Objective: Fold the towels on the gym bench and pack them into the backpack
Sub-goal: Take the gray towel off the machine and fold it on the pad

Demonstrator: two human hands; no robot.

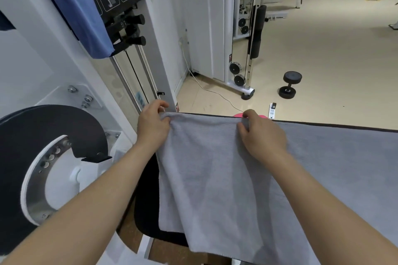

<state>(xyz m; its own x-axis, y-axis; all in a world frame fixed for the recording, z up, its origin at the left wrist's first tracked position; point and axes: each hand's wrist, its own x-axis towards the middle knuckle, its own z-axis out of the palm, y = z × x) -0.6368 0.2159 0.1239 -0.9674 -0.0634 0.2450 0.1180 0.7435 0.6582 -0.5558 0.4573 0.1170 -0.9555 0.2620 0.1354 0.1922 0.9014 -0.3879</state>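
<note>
A grey towel (215, 178) lies spread over the black gym bench (146, 206), covering most of it and running off to the right. My left hand (153, 123) pinches the towel's far left corner. My right hand (261, 135) pinches the far edge a little to the right, fingers curled over the hem. A second grey layer (344, 168) stretches under my right forearm toward the frame's right side. No backpack is visible.
A white weight machine (64, 114) with a black round pad stands close on the left, a blue cloth (86, 17) hanging on it. Beyond the bench are a cable machine (243, 49), a dumbbell (289, 85), a white cord and a pink object (238, 115) on the beige floor.
</note>
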